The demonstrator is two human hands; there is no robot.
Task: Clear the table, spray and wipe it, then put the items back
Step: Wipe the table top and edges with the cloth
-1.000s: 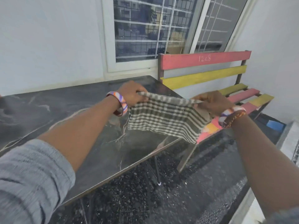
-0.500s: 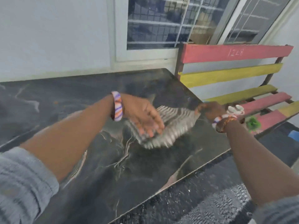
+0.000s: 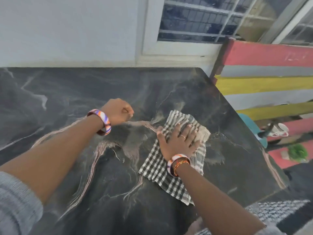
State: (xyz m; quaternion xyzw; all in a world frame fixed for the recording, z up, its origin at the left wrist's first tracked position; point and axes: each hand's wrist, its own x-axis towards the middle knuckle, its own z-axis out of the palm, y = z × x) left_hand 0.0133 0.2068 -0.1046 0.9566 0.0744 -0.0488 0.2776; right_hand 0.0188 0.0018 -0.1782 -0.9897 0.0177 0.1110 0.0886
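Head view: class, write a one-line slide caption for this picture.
Right hand presses a checked cloth flat on the dark marble table; left hand hangs curled, holding nothing.

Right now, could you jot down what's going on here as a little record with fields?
Activity: wiping the table
Right hand: flat, fingers spread, pressing on the checked cloth
Left hand: fingers curled, holding nothing, over the table beside the cloth
Cloth: spread flat near the table's right edge
Table: dark marble-look top
Wrists: a striped bangle on each
Beside the table: a red and yellow slatted bench with a small green plant and a white item, too blurred to name
Behind: a barred window
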